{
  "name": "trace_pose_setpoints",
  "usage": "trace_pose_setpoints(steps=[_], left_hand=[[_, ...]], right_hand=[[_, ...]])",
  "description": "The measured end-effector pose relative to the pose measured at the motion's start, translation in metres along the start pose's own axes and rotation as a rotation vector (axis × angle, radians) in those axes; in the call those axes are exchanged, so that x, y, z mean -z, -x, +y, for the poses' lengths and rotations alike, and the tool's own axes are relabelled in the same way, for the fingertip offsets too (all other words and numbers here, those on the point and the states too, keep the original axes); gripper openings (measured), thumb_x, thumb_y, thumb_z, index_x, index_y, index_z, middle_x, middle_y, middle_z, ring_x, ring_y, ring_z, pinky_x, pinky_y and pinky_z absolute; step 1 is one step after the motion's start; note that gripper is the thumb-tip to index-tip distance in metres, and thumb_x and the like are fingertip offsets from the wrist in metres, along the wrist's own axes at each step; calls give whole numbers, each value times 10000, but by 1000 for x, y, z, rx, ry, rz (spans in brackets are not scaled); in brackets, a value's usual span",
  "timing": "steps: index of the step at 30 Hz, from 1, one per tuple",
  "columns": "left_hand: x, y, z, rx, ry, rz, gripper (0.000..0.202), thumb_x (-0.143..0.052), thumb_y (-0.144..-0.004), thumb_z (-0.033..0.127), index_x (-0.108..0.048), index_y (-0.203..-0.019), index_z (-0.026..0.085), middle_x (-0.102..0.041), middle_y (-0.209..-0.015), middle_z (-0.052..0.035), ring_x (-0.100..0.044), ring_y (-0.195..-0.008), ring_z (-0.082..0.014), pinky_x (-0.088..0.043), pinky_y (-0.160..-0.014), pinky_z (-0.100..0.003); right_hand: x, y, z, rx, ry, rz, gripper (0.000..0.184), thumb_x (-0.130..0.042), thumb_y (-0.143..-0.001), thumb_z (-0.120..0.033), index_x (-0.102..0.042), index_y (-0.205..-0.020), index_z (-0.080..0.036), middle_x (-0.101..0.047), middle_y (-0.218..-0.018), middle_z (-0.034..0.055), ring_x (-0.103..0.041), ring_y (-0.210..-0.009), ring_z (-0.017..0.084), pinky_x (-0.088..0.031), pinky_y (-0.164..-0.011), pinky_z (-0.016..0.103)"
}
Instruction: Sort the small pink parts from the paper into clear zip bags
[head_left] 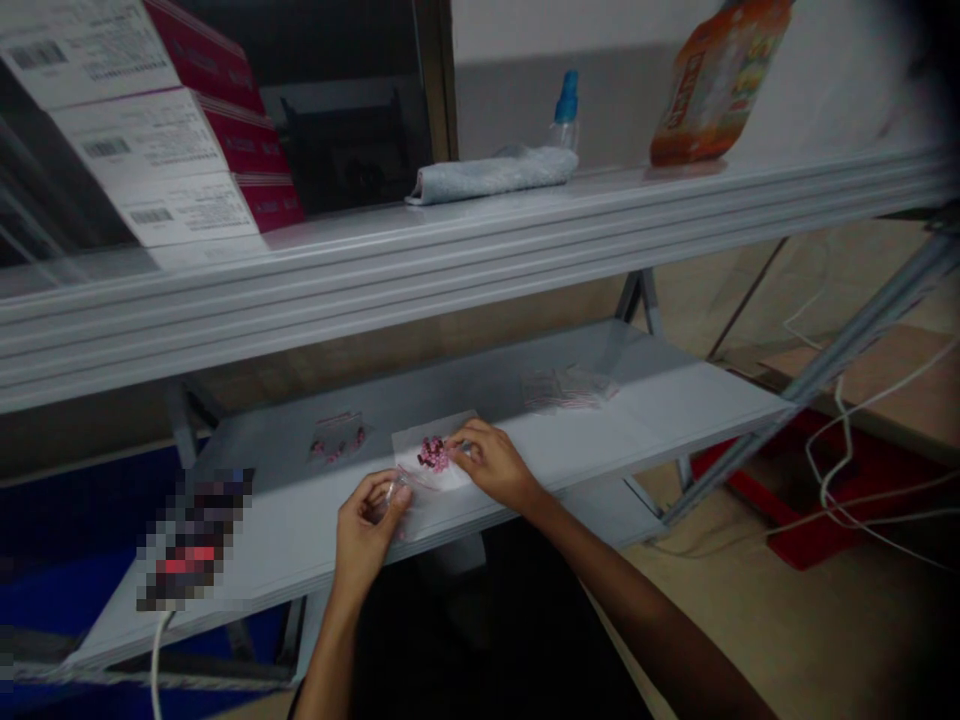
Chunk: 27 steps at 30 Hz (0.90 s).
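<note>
Clear thin plastic bag (411, 452), small and flat, holding a clump of tiny pink-and-dark beads (433, 453); it lies near the front edge of the pale grey lower shelf (645, 420), about midway along. Left hand (367, 530): fingers closed together on the bag's near corner, pinching the film. Right hand (491, 462): fingertips drawn together at the bag's far side, just beside the beads, apparently gripping the film edge, though the exact contact is partly hidden. Handling, judged: very light, soft and slippery; the film should crease easily and the loose beads may shift, so it is best held by its edges and corners, clear of the clump. Also on the shelf: a similar small bag of pink pieces (335, 440), left of the first, and a crumpled pile of clear bags (570, 388), further back and to the right.
</note>
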<state>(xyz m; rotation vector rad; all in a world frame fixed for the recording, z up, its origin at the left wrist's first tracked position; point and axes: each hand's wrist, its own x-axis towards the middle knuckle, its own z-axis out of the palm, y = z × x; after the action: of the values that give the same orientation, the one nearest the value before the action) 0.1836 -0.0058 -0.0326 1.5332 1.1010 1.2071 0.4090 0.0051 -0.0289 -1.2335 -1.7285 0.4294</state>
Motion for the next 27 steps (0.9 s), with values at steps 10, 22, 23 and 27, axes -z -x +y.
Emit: trace_pose_setpoints(steps=[10,22,23,27], left_hand=[[4,1,2,56,257,47,349,-788,-744,361,-577,-946,169,-651,-816,-15,-667,-631,-148,-552,-534,-238],[0,3,4,-54,-81,-92,234,-746,-785,338,-689,-925,159,-710,-867,-57,-675,-823,-189,-543,-774,-286],[0,3,3,-66,-98,-91,230,-744,-788,336,-696,-929,161,-716,-878,-59,-678,-844,-194,-538,-799,-293],[1,1,2,-76,-106,-72,222,-734,-796,340,-704,-931,166,-724,-883,-62,-685,-860,-202,-536,-803,-294]], right_hand=[[-9,1,26,-140,279,-136,73,-686,-850,-211,-747,-889,-206,-655,-924,48,-610,-866,173,-420,-802,272],[0,8,-30,165,-254,-173,113,-695,-871,-295,-732,-863,-189,-621,-890,28,-575,-798,144,-435,-708,254],[-2,9,-33,182,-248,-187,125,-685,-879,-302,-737,-851,-192,-620,-870,28,-578,-811,150,-436,-718,260],[-9,8,-31,169,-238,-194,176,-630,-918,-310,-749,-860,-194,-627,-833,29,-580,-778,145,-429,-687,251]])
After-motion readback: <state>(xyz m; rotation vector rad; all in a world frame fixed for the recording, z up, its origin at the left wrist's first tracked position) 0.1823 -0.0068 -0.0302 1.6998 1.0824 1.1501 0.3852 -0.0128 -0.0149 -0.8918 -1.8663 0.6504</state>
